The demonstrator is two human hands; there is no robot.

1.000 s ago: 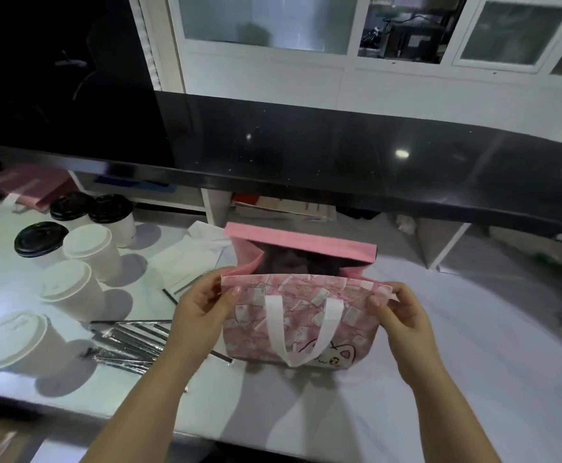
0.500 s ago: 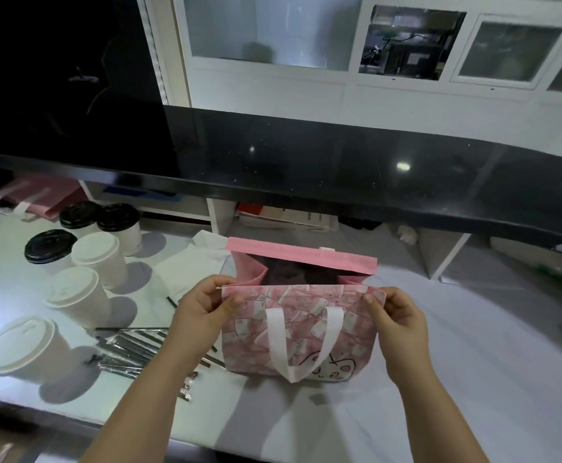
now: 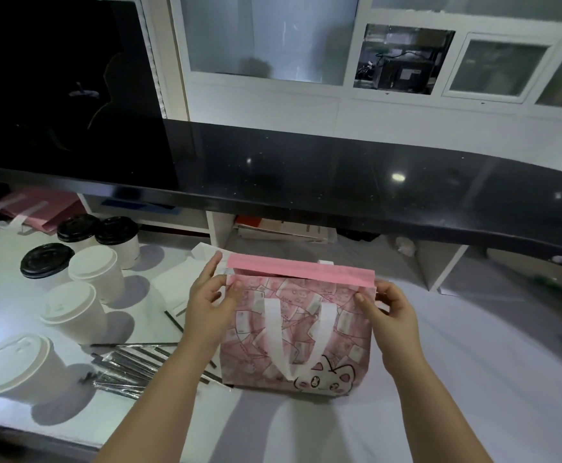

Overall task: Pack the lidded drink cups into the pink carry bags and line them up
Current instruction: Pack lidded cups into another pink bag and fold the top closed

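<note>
Pink bag (image 3: 349, 329): stands upright on the white counter (image 3: 473, 362), cat print facing the camera, white handle (image 3: 274, 332) hanging down its front.
Left hand (image 3: 206, 305): pinches the bag's top left corner between thumb and forefinger, other fingers stretched upward.
Right hand (image 3: 393, 315): grips the bag's top right corner, fingers curled on the rim.
Lidded cups (image 3: 69, 305): six stand left of the bag, well apart from it; three have white lids and three black.
Straws (image 3: 129, 362): wrapped, lying just left of the bag's base.
Spare bags (image 3: 39, 208): far left of the bag, behind the cups.
</note>
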